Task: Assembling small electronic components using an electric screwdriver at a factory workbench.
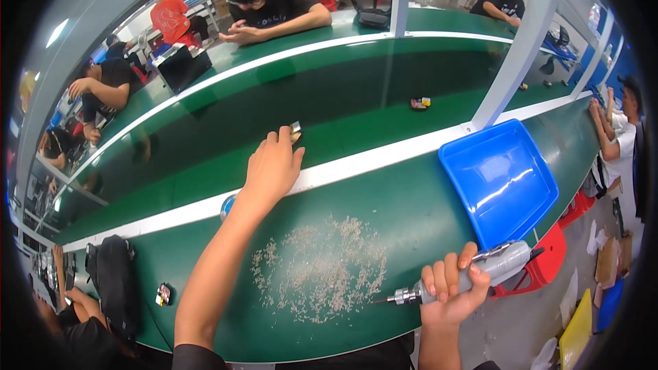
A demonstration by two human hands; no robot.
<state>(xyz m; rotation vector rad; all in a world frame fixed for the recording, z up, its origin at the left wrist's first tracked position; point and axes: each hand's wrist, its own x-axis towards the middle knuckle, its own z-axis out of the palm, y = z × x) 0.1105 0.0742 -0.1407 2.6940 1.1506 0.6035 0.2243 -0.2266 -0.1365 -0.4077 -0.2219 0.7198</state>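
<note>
My left hand (273, 168) reaches over the white rail onto the dark green conveyor belt. Its fingers are stretched out and the thumb stands apart. At the fingertips lies a small shiny metal and gold-coloured part (295, 132); whether they touch it I cannot tell. In my right hand (449, 284) is a grey electric screwdriver (507, 260), held level with its bit pointing left, low over the near green worktop. Left of the bit, a loose spread of tiny silvery screws (322, 267) covers the middle of the worktop.
A blue plastic tray (504, 185) sits at the right, by a white post. Small black, red and yellow assemblies lie on the belt (420, 103) and on the worktop's left (163, 294). A black bag (116, 281) lies beyond. Other people sit across the belt and at both sides.
</note>
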